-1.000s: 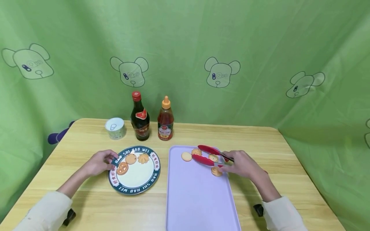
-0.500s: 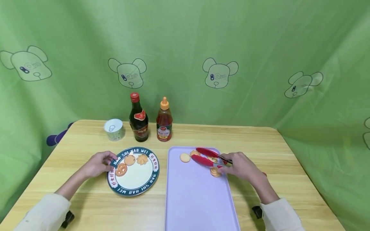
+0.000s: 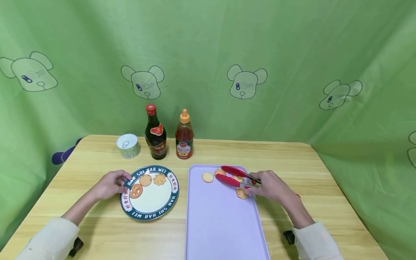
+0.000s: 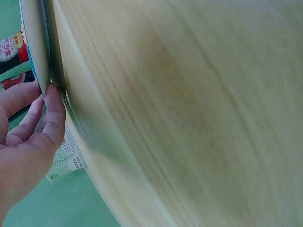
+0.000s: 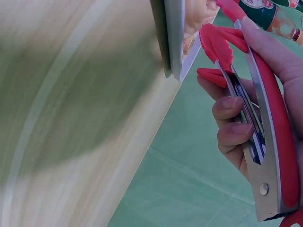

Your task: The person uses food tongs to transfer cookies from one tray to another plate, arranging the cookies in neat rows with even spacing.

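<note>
In the head view my left hand (image 3: 110,186) pinches the left rim of a round plate (image 3: 147,215) with a dark green lettered border. On it lie a pretzel-shaped cookie (image 3: 136,191), a round cookie (image 3: 146,180) and a flower-shaped cookie (image 3: 159,179). My right hand (image 3: 271,186) grips red-tipped metal tongs (image 3: 229,180) over the far end of a lilac tray (image 3: 224,224). The spread tips reach toward a ridged cookie (image 3: 219,172); whether they touch it, I cannot tell. Another cookie (image 3: 238,178) shows between the arms. A swirled cookie (image 3: 241,193) and a smooth round one (image 3: 207,177) lie nearby.
Behind the plate stand a pull-tab can (image 3: 128,146), a dark bottle with a red cap (image 3: 156,135) and a sauce bottle with an orange cap (image 3: 184,137). A green curtain (image 3: 201,47) hangs along the far edge of the wooden table (image 3: 292,159).
The head view has shifted slightly. The tips of the tongs stand a little closer together than one second ago. My left hand has kept its hold on the plate rim.
</note>
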A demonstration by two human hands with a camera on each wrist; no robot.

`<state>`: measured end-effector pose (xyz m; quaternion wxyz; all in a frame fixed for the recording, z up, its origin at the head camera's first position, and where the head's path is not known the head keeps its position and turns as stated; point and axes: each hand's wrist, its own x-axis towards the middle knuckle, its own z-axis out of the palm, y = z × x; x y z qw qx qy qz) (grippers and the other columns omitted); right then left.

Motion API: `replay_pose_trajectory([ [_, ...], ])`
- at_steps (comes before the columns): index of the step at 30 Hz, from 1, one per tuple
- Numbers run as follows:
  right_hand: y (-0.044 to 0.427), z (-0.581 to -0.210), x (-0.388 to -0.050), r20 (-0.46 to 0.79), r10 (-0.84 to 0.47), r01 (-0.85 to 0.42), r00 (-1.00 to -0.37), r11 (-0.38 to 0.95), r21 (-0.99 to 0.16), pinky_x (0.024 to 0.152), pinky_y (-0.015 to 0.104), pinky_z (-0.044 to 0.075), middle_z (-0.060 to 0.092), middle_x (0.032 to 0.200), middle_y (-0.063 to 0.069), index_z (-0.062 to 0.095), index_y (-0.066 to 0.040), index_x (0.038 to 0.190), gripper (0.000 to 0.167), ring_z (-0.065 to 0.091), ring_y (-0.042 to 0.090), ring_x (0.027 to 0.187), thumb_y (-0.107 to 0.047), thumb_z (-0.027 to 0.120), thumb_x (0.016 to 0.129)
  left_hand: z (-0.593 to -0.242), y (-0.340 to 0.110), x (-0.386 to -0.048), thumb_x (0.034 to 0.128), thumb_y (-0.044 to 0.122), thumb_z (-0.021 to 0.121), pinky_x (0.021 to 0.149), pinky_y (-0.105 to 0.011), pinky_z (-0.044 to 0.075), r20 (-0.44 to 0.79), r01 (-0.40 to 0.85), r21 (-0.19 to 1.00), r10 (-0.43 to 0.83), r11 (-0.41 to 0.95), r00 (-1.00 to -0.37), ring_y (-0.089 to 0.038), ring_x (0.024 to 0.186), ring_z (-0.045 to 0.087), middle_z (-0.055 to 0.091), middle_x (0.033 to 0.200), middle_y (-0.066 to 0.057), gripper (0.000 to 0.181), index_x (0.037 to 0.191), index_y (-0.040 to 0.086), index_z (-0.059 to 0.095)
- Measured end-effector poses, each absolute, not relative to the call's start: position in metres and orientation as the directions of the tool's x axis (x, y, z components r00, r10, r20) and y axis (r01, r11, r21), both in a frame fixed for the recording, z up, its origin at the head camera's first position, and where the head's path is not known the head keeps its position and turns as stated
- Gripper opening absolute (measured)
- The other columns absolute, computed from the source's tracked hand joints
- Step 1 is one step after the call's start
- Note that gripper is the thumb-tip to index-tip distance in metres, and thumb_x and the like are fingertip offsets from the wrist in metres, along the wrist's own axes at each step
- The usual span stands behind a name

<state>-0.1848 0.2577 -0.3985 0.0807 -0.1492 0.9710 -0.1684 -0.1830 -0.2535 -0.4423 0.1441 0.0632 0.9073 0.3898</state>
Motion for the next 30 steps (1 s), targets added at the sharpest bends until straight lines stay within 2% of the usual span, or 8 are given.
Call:
replay_pose_trajectory([
  [6, 0.257, -0.396, -0.186, -0.1, -0.325, -0.276, -0.941, 0.903, -0.33, 0.047, 0.022, 0.028, 0.05, 0.067, 0.002, 0.058, 0.003, 0.125, 0.066, 0.025, 0.008, 0.05, -0.037, 0.076, 0.076, -0.444, -0.254, -0.183, 0.078, -0.002, 0.066, 0.081, -0.037, 0.052, -0.217, -0.004, 0.726, 0.223, 0.688, -0.95, -0.023, 0.093, 0.056, 0.06, 0.101, -0.015, 0.036, 0.112, -0.005, 0.057],
  [10, 0.258, -0.394, -0.186, -0.085, -0.334, -0.293, -0.939, 0.903, -0.316, 0.047, 0.022, 0.028, 0.062, 0.082, 0.007, 0.061, 0.001, 0.123, 0.061, 0.029, 0.01, 0.053, -0.036, 0.076, 0.077, -0.445, -0.254, -0.183, 0.0783, -0.002, 0.066, 0.082, -0.036, 0.052, -0.222, -0.011, 0.727, 0.221, 0.686, -0.95, -0.023, 0.093, 0.057, 0.06, 0.101, -0.014, 0.035, 0.112, -0.004, 0.057],
  [14, 0.26, -0.393, -0.185, -0.085, -0.336, -0.292, -0.938, 0.899, -0.325, 0.047, 0.023, 0.029, 0.065, 0.093, 0.009, 0.061, 0.001, 0.123, 0.06, 0.032, 0.01, 0.055, -0.036, 0.075, 0.077, -0.446, -0.253, -0.183, 0.0785, -0.002, 0.065, 0.082, -0.036, 0.052, -0.228, -0.015, 0.726, 0.22, 0.688, -0.949, -0.023, 0.093, 0.056, 0.061, 0.1, -0.013, 0.035, 0.112, -0.003, 0.057],
  [18, 0.26, -0.391, -0.185, -0.081, -0.325, -0.281, -0.942, 0.898, -0.338, 0.047, 0.022, 0.029, 0.062, 0.081, 0.007, 0.06, 0.001, 0.124, 0.063, 0.03, 0.009, 0.052, -0.037, 0.076, 0.077, -0.445, -0.254, -0.184, 0.0783, -0.002, 0.066, 0.081, -0.035, 0.052, -0.222, -0.006, 0.727, 0.226, 0.687, -0.948, -0.023, 0.092, 0.056, 0.06, 0.1, -0.014, 0.036, 0.113, -0.004, 0.057],
  [21, 0.259, -0.387, -0.185, -0.059, -0.336, -0.298, -0.94, 0.892, -0.34, 0.046, 0.022, 0.029, 0.059, 0.077, 0.005, 0.06, 0.002, 0.124, 0.063, 0.029, 0.009, 0.051, -0.035, 0.077, 0.076, -0.445, -0.255, -0.184, 0.078, -0.001, 0.066, 0.081, -0.035, 0.052, -0.221, -0.007, 0.727, 0.224, 0.686, -0.949, -0.023, 0.092, 0.057, 0.061, 0.1, -0.014, 0.036, 0.113, -0.004, 0.057],
  [26, 0.251, -0.382, -0.188, -0.014, -0.373, -0.348, -0.928, 0.877, -0.331, 0.052, 0.021, 0.034, 0.069, 0.097, 0.011, 0.062, 0.002, 0.12, 0.062, 0.041, 0.011, 0.061, -0.035, 0.079, 0.073, -0.444, -0.255, -0.184, 0.078, -0.001, 0.066, 0.08, -0.035, 0.052, -0.22, -0.005, 0.729, 0.228, 0.684, -0.948, -0.023, 0.092, 0.057, 0.061, 0.1, -0.014, 0.036, 0.113, -0.004, 0.057],
  [27, 0.248, -0.381, -0.188, -0.015, -0.374, -0.348, -0.927, 0.876, -0.332, 0.052, 0.021, 0.034, 0.069, 0.097, 0.011, 0.062, 0.002, 0.121, 0.063, 0.041, 0.011, 0.061, -0.035, 0.079, 0.073, -0.445, -0.255, -0.184, 0.0781, -0.001, 0.066, 0.08, -0.034, 0.052, -0.221, -0.005, 0.729, 0.229, 0.684, -0.948, -0.023, 0.092, 0.057, 0.061, 0.1, -0.014, 0.036, 0.113, -0.004, 0.057],
  [30, 0.238, -0.38, -0.19, -0.024, -0.373, -0.342, -0.928, 0.872, -0.35, 0.051, 0.021, 0.032, 0.066, 0.082, 0.008, 0.062, 0.001, 0.122, 0.064, 0.04, 0.01, 0.06, -0.036, 0.079, 0.073, -0.445, -0.255, -0.184, 0.0781, -0.002, 0.066, 0.08, -0.034, 0.052, -0.222, -0.006, 0.728, 0.228, 0.685, -0.948, -0.023, 0.092, 0.057, 0.061, 0.1, -0.014, 0.036, 0.113, -0.004, 0.057],
])
